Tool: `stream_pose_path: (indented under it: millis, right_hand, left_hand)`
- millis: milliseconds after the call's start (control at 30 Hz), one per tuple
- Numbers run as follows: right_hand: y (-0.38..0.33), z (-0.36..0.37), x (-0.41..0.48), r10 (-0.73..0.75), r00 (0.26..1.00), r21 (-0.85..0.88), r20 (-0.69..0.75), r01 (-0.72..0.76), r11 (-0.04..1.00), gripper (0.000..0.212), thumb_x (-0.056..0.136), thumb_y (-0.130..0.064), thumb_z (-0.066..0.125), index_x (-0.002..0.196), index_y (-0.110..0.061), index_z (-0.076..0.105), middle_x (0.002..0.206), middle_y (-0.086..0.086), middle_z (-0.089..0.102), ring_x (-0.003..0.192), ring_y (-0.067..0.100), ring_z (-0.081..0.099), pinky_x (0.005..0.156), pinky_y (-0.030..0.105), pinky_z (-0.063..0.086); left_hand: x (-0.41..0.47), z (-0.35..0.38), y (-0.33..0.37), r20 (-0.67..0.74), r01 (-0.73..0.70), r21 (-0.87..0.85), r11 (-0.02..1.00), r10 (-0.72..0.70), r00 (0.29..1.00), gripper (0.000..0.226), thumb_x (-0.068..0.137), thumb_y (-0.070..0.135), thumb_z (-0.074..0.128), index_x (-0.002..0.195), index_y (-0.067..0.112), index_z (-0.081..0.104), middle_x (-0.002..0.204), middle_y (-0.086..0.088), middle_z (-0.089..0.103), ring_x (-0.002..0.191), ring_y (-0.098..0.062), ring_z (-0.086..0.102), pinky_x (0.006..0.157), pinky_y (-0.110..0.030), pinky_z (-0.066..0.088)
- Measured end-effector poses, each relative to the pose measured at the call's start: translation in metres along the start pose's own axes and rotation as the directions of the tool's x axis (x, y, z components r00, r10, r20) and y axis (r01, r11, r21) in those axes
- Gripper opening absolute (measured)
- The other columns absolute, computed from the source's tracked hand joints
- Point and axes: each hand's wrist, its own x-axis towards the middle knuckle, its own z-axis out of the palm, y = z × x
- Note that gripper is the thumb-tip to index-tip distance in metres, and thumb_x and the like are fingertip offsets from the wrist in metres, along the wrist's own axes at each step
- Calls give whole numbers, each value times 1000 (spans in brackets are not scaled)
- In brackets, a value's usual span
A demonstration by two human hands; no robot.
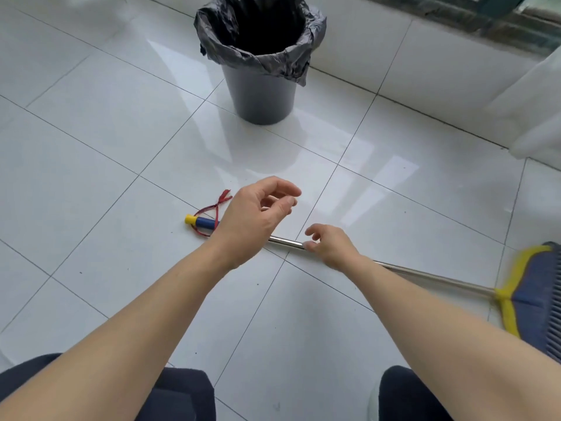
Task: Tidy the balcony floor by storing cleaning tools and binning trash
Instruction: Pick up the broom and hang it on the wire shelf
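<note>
Down on the glossy white tiled floor (pixel 91 141) lies a broom with a thin silver metal shaft (pixel 287 242), stretched flat from left to right. Its blue grip with a yellow end cap (pixel 200 221) points left, a thin red cord loop (pixel 212 208) tangled around it. Over at the right edge, the blue broom head with yellow trim (pixel 528 302) is cut off by the frame, so its full shape can't be seen.

The left hand (pixel 252 217) hovers above the shaft, fingers loosely curled, thumb and forefinger apart, holding nothing. It covers the stretch of shaft just past the grip. The right hand (pixel 331 244) is low over the shaft, fingers spread and curved, fingertips right at the metal; whether they actually touch is hard to call, and it has not closed on it. The right forearm hides another length of the shaft behind it.

Further back stands a dark grey round plastic bin (pixel 258 92) lined with a crumpled black bag (pixel 288 60), upright, well apart from the broom. Its inside is black; contents can't be made out.

Dark-clothed knees (pixel 182 393) fill the bottom edge.
</note>
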Motion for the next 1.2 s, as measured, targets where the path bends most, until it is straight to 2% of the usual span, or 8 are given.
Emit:
stream_pose_path:
  millis: [133,333,667,833,1000,1067,1133,1200]
  right_hand:
    - [12,22,14,-53,998,-260,42,62,964,36,92,-21,51,129,-21,50,123,5,52,116,24,43,88,33,39]
    - [21,34,28,-136,985,-582,106,172,795,41,85,3,43,122,-15,46,113,9,50,104,28,46,77,31,35]
    - [13,9,33,-179,983,-487,38,175,856,32,93,-5,41,121,-16,49,107,9,51,101,28,46,74,34,41]
    - [-26,-55,8,-203,978,-370,-48,172,913,44,86,5,39,121,-18,52,106,9,51,102,27,53,77,38,47]
    - [-99,-128,-47,-258,962,-221,-86,234,947,55,79,11,32,118,-22,52,105,4,49,93,17,60,75,35,49]
    - [-132,-154,-76,-284,956,-179,-74,267,947,57,77,12,31,116,-23,51,105,3,48,92,14,61,76,35,49]
    - [-164,-176,-102,-318,946,-155,-59,306,939,56,77,13,32,115,-25,50,103,1,48,91,11,60,76,33,48]
    - [-201,-202,-130,-347,937,-142,-44,338,930,54,78,13,33,114,-26,49,100,-2,47,85,3,57,69,28,45]
  left_hand:
    - [-5,-3,1,-7,27,-14,1000,-27,1000,20,92,7,57,88,24,66,83,7,66,83,-20,63,88,-35,51]
    - [-13,-10,5,-8,43,-4,999,-43,999,17,92,9,57,90,22,66,84,6,67,86,-21,65,84,-31,51]
    - [-12,-24,-20,-116,160,-35,987,-163,980,19,93,9,54,88,23,67,84,1,67,77,-12,66,83,-29,53]
    - [3,-18,-8,-229,175,-95,980,-193,954,17,96,14,52,88,20,66,83,-1,67,76,-15,65,73,-26,55]
    - [9,-34,65,-342,231,-171,958,-278,898,11,96,22,53,100,18,62,98,-7,65,80,-14,64,74,-26,55]
    - [7,-46,110,-379,247,-207,947,-310,872,29,95,30,54,118,12,56,107,-6,62,88,-15,65,80,-31,55]
    - [4,-60,157,-435,211,-257,943,-308,846,45,95,36,53,132,11,45,113,-3,59,96,-16,64,84,-34,55]
    - [-2,-81,212,-483,122,-336,934,-282,829,41,95,35,52,129,14,45,116,-5,58,99,-17,64,81,-34,57]
